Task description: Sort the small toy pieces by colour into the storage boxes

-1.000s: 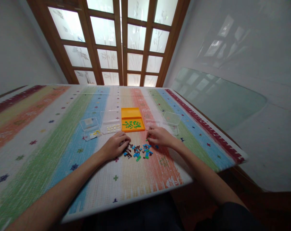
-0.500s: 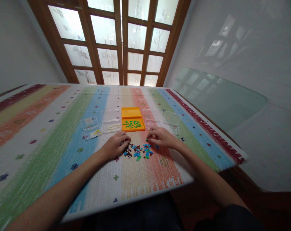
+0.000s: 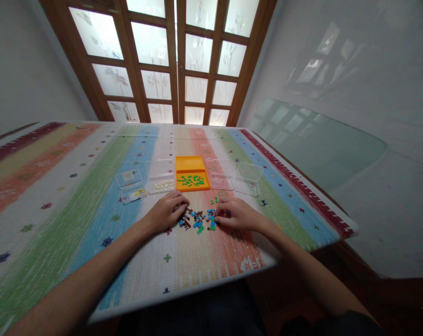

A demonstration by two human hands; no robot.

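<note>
A loose pile of small toy building bricks (image 3: 197,218), brown, blue and some green, lies on the striped tablecloth between my hands. My left hand (image 3: 167,209) rests at the pile's left edge with fingers curled in; whatever lies under them is hidden. At the pile's right side, my right hand (image 3: 237,213) has thumb and fingers drawn into a pinch by the blue and green bricks; anything in the fingertips is too small to make out. Just beyond it sit a few separate green bricks (image 3: 214,200). Ahead, an open orange case (image 3: 193,189) holds many green bricks.
Left of the orange case stand open clear boxes, one with pale pieces (image 3: 164,185), another with yellow pieces (image 3: 138,192). More open clear boxes (image 3: 246,188) stand to its right. The table's front edge (image 3: 183,297) runs close to my body.
My right hand has moved down and toward me, from above the pile's far right to its right edge. Green bricks now show beyond it. My left hand stays in place.
</note>
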